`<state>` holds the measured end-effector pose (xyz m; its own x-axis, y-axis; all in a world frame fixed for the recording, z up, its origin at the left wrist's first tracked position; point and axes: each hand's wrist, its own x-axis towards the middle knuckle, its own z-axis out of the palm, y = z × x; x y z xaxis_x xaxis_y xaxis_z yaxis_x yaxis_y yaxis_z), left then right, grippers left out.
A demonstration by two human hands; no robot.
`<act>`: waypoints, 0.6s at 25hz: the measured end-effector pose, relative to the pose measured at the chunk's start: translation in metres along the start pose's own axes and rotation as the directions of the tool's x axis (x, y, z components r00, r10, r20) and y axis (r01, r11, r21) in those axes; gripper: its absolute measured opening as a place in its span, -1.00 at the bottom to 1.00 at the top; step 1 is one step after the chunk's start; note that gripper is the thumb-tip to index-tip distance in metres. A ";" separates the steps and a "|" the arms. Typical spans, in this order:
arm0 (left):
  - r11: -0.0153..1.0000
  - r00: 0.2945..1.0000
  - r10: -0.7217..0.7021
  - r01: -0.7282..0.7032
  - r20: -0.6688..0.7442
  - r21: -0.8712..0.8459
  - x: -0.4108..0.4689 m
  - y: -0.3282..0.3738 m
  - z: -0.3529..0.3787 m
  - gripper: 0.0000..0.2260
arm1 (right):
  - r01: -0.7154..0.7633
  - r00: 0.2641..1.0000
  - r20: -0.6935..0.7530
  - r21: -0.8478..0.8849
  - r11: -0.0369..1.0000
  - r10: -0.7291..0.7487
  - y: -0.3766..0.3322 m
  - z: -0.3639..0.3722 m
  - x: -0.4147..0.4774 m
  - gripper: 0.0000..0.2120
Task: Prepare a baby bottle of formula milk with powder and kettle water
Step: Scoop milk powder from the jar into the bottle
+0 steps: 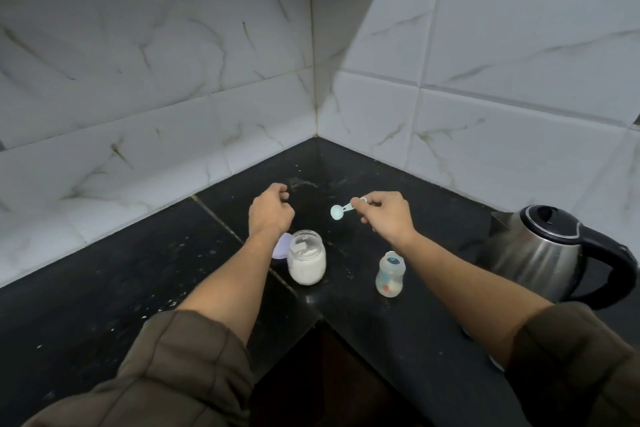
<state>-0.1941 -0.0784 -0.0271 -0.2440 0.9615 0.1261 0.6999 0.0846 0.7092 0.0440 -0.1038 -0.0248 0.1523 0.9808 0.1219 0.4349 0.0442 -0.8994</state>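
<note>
An open glass jar of white powder point(307, 262) stands on the black counter point(138, 274), its purple lid point(281, 246) lying just to its left, partly behind my left forearm. To its right stands an open baby bottle point(390, 274), clear with a printed pattern. My right hand point(386, 215) pinches the handle of a pale blue measuring scoop point(341, 210), held in the air beyond the jar with its bowl pointing left. My left hand point(272, 211) hovers beyond the jar with fingers curled and nothing in it.
A steel kettle point(540, 250) with a black lid and handle stands at the right on the counter. White marble-look tiled walls point(207, 80) meet in a corner behind the counter. The counter's inner edge forms an L in front of me.
</note>
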 end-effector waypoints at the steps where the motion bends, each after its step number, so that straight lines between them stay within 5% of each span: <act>1: 1.000 1.000 -0.020 0.020 -0.022 0.007 0.000 -0.011 -0.007 -0.56 | 0.011 0.999 0.048 -0.055 0.998 -0.009 -0.003 0.013 0.001 -0.81; 6: 0.998 0.999 -0.036 0.037 -0.040 0.043 0.000 -0.049 -0.019 -0.53 | 0.109 0.957 0.288 -0.430 0.896 0.022 -0.016 0.067 0.005 -0.86; 15: 0.999 0.998 0.048 -0.048 0.036 0.020 0.020 -0.061 -0.008 -0.51 | 0.170 0.923 0.371 -0.631 0.757 0.102 -0.020 0.112 0.009 -0.88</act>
<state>-0.2476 -0.0666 -0.0623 -0.1860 0.9733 0.1348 0.7242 0.0431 0.6882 -0.0631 -0.0747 -0.0531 -0.1439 0.9804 -0.1347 0.9149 0.0800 -0.3956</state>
